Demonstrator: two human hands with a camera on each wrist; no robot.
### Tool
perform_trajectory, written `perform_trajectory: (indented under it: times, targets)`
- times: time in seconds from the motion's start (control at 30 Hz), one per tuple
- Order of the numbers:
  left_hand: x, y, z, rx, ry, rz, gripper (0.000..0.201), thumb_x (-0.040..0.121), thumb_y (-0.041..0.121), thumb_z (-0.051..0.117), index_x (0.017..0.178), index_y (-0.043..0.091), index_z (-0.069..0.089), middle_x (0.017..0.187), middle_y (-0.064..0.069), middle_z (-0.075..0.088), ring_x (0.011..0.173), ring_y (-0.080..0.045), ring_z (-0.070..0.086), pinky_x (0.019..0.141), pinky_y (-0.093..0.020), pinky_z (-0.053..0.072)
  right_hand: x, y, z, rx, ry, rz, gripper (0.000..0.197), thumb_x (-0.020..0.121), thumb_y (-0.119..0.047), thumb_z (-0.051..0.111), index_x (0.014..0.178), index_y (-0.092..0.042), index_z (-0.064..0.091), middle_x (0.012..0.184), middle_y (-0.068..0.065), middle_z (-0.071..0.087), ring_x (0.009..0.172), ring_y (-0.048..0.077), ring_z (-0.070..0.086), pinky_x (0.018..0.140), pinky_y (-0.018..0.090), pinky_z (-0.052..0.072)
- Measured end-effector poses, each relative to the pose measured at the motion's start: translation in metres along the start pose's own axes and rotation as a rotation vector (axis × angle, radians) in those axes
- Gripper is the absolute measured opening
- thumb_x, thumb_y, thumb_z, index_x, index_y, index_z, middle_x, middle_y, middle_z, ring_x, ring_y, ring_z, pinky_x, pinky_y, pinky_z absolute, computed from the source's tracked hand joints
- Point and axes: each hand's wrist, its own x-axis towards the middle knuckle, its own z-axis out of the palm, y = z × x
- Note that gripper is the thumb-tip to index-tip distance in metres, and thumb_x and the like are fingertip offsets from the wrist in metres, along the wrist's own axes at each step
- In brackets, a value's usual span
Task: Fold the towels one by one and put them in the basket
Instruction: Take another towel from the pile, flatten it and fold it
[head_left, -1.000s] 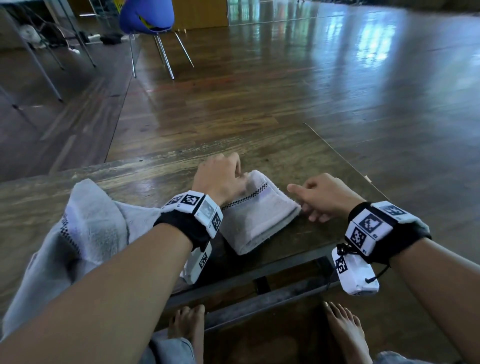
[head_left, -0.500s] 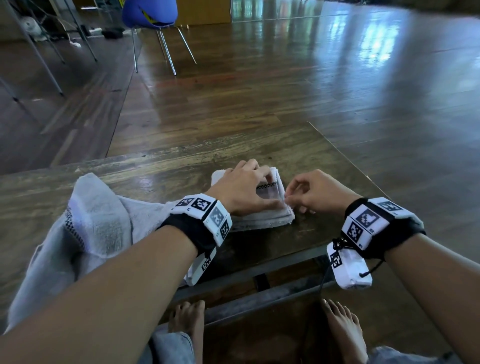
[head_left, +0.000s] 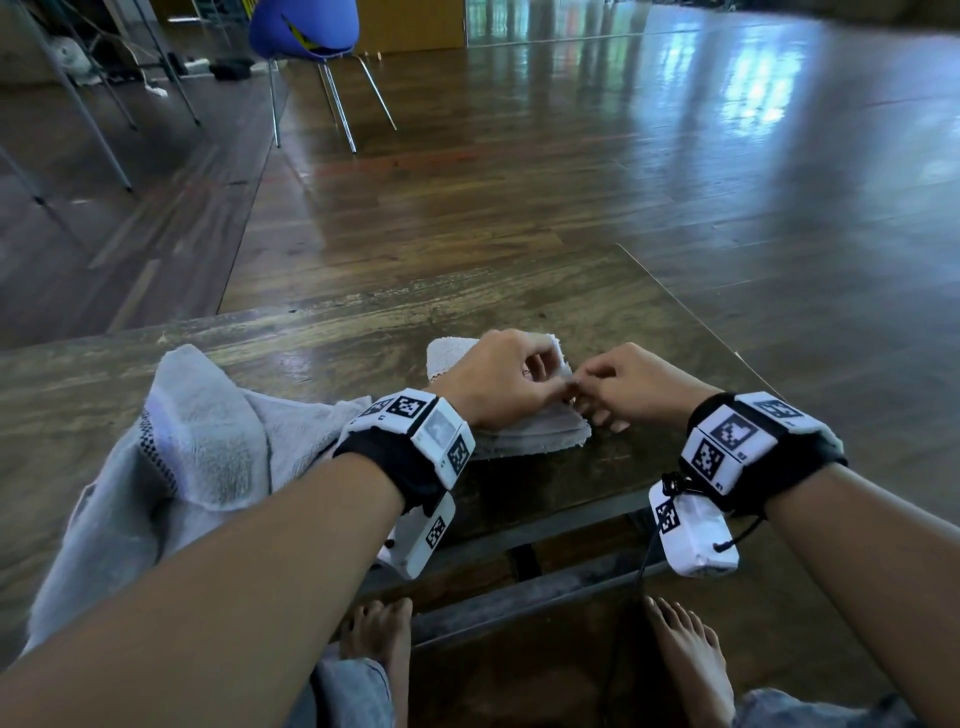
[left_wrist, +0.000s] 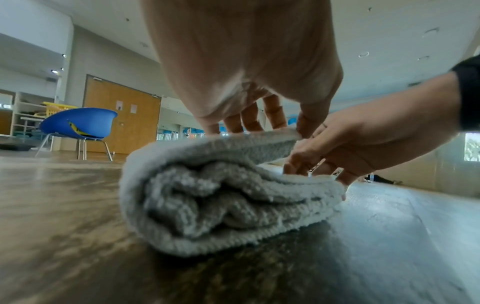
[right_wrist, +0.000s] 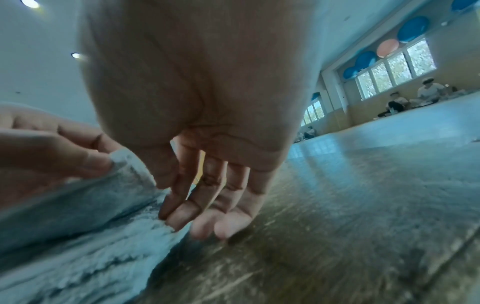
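Towels come first on the left: a loose gray towel (head_left: 197, 447) lies in a heap on the wooden table (head_left: 322, 343), behind the left wrist and well away from the fingers. Next, the left hand (head_left: 498, 379) curls its fingers over the folded towel (head_left: 524, 434), with the thumb pinching its top flap. Just beside it, the right hand (head_left: 631, 382) pinches the same edge from the other side. The fold looks almost done. Next, I think, both hands must flatten it and carry it to the basket, which I cannot see.
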Motion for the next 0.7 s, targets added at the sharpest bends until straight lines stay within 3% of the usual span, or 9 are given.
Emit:
perform_trajectory:
  times: [0.1, 0.2, 0.27, 0.33, 0.4, 0.47, 0.57, 0.63, 0.7]
  targets:
    - [-0.002, 0.005, 0.005, -0.022, -0.087, -0.015, 0.019, 0.089, 0.033, 0.069, 0.089, 0.014, 0.071, 0.081, -0.001, 0.068, 0.07, -0.007, 0.057, 0.067, -0.021, 0.047, 0.001, -0.005, 0.004, 0.157, 0.024, 0.106, 0.039, 0.105, -0.033, 0.045, 0.079, -0.013, 0.066, 0.071, 0.004, 0.064, 0.059, 0.014, 0.056, 0.053, 0.028, 0.049]
    - [-0.005, 0.005, 0.008, 0.046, -0.21, -0.026, 0.018, 0.09, 0.029, 0.068, 0.095, 0.014, 0.075, 0.087, -0.003, 0.068, 0.079, -0.014, 0.06, 0.073, -0.026, 0.047, 0.0, -0.003, 0.003, 0.106, 0.03, 0.089, 0.034, 0.1, -0.036, 0.057, 0.077, -0.013, 0.065, 0.068, 0.0, 0.064, 0.058, 0.011, 0.058, 0.049, 0.023, 0.049]
    - [-0.004, 0.004, 0.003, 0.044, -0.143, -0.05, 0.017, 0.09, 0.026, 0.066, 0.092, 0.013, 0.076, 0.086, -0.003, 0.069, 0.08, -0.016, 0.061, 0.075, -0.03, 0.049, -0.001, -0.001, 0.004, 0.03, 0.027, 0.059, 0.026, 0.098, -0.026, 0.062, 0.076, -0.013, 0.065, 0.068, 0.001, 0.065, 0.058, 0.009, 0.061, 0.052, 0.023, 0.051]
    - [-0.001, 0.0, -0.003, 0.124, -0.051, -0.072, 0.016, 0.087, 0.024, 0.064, 0.096, 0.015, 0.074, 0.096, -0.003, 0.065, 0.092, -0.018, 0.059, 0.086, -0.034, 0.048, -0.001, -0.001, 0.005, -0.003, 0.057, 0.071, 0.023, 0.097, -0.022, 0.063, 0.077, -0.011, 0.066, 0.072, 0.006, 0.069, 0.062, 0.012, 0.065, 0.054, 0.024, 0.054]
    - [0.0, -0.007, -0.003, 0.371, -0.052, -0.193, 0.031, 0.087, 0.039, 0.06, 0.114, 0.025, 0.065, 0.122, -0.005, 0.053, 0.122, -0.023, 0.046, 0.105, -0.042, 0.034, -0.001, -0.004, 0.006, -0.033, 0.092, 0.097, 0.022, 0.094, -0.02, 0.064, 0.079, -0.005, 0.068, 0.079, 0.013, 0.073, 0.07, 0.022, 0.07, 0.062, 0.031, 0.06]
    - [-0.005, -0.013, 0.0, 0.5, -0.148, -0.388, 0.052, 0.088, 0.058, 0.052, 0.133, 0.033, 0.048, 0.15, -0.007, 0.032, 0.146, -0.027, 0.018, 0.115, -0.051, 0.016, -0.003, -0.008, 0.009, -0.114, 0.137, 0.112, 0.016, 0.089, -0.021, 0.065, 0.082, -0.006, 0.068, 0.085, 0.014, 0.073, 0.081, 0.029, 0.072, 0.073, 0.04, 0.061]
    - [-0.01, -0.018, 0.011, 0.467, -0.306, -0.527, 0.074, 0.092, 0.068, 0.034, 0.154, 0.035, 0.011, 0.165, -0.002, -0.01, 0.151, -0.021, -0.018, 0.118, -0.055, -0.003, -0.01, -0.019, 0.02, -0.424, 0.317, 0.058, 0.014, 0.083, -0.026, 0.061, 0.094, -0.021, 0.055, 0.1, 0.002, 0.059, 0.091, 0.024, 0.058, 0.073, 0.037, 0.046]
    - [-0.01, -0.016, 0.016, 0.466, -0.363, -0.519, 0.076, 0.093, 0.068, 0.03, 0.154, 0.037, -0.001, 0.163, 0.002, -0.021, 0.149, -0.019, -0.026, 0.119, -0.055, -0.007, -0.011, -0.022, 0.031, -0.54, 0.469, -0.13, 0.023, 0.086, -0.025, 0.056, 0.107, -0.02, 0.05, 0.112, 0.001, 0.053, 0.105, 0.024, 0.051, 0.079, 0.037, 0.042]
    - [-0.011, -0.014, 0.02, 0.468, -0.399, -0.476, 0.077, 0.093, 0.065, 0.032, 0.154, 0.039, -0.006, 0.162, 0.004, -0.024, 0.148, -0.016, -0.027, 0.119, -0.054, -0.007, -0.009, -0.025, 0.042, -0.514, 0.442, -0.277, 0.029, 0.092, -0.027, 0.051, 0.12, -0.017, 0.049, 0.126, 0.003, 0.051, 0.118, 0.024, 0.048, 0.094, 0.041, 0.042]
